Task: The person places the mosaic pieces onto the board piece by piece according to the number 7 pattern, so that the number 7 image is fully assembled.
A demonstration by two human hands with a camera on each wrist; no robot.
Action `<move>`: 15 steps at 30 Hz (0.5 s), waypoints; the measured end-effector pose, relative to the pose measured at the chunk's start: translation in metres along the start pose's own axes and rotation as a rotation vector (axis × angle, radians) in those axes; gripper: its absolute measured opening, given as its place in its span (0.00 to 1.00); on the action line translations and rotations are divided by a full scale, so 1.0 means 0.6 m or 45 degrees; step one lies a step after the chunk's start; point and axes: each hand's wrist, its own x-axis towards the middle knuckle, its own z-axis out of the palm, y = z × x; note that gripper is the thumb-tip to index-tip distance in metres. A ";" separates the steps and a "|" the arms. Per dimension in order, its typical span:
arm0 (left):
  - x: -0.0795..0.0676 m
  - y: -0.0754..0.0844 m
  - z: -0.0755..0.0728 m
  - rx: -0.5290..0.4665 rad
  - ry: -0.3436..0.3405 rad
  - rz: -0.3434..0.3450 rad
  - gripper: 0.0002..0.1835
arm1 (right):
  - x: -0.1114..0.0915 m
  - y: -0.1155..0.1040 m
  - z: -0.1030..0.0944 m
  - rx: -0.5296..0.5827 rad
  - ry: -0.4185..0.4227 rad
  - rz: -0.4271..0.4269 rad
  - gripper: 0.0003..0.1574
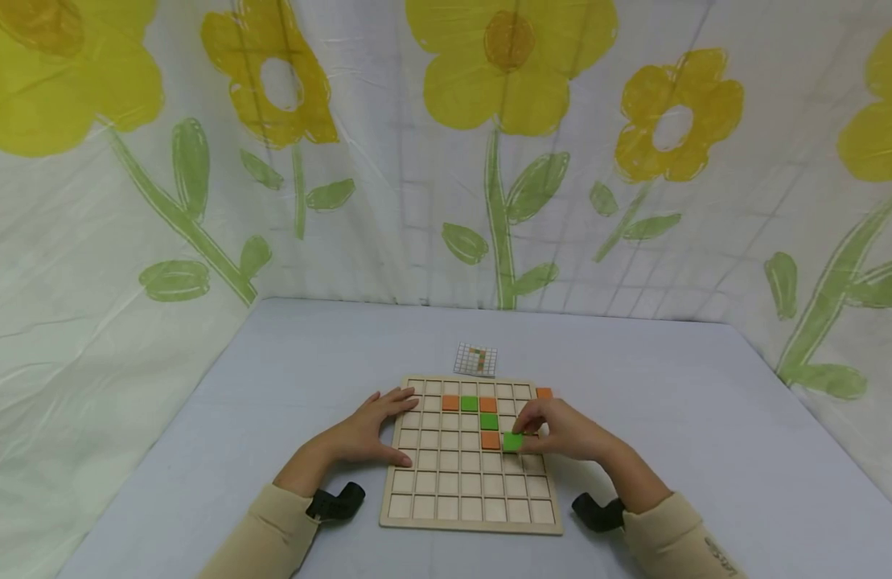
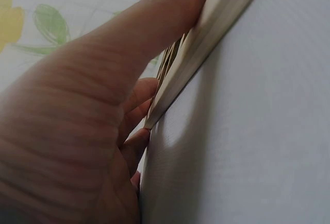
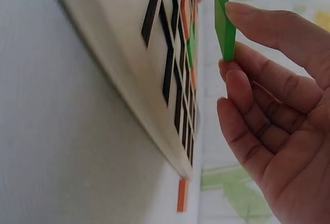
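A wooden grid board (image 1: pixel 470 529) lies on the table with square cells. Three orange tiles, one of them this tile (image 1: pixel 450 403), and two green tiles, such as this one (image 1: pixel 469 404), sit in its cells in a bent line. My right hand (image 1: pixel 561 426) pinches another green tile (image 3: pixel 225 26) between thumb and fingers, held above the board's right part. Along the board's left edge rests my left hand (image 1: pixel 362 430), its fingers spread and touching the rim; in the left wrist view the thumb (image 2: pixel 149 23) lies on the top edge.
Behind the board lies a small printed grid card (image 1: pixel 476 359) with a coloured pattern. A loose orange tile (image 1: pixel 544 393) is on the table by the board's far right corner. A flower-print curtain (image 1: pixel 388 201) hangs behind the white-covered table (image 1: pixel 634 362).
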 end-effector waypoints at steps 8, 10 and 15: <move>0.001 -0.002 0.001 0.002 -0.001 -0.003 0.51 | 0.008 -0.012 0.016 0.042 -0.026 0.012 0.13; 0.001 -0.002 0.001 0.003 -0.001 -0.005 0.51 | 0.010 -0.013 0.020 0.049 -0.038 0.015 0.13; 0.001 -0.003 0.002 0.007 -0.001 -0.004 0.51 | 0.014 -0.020 0.024 0.019 -0.045 -0.008 0.13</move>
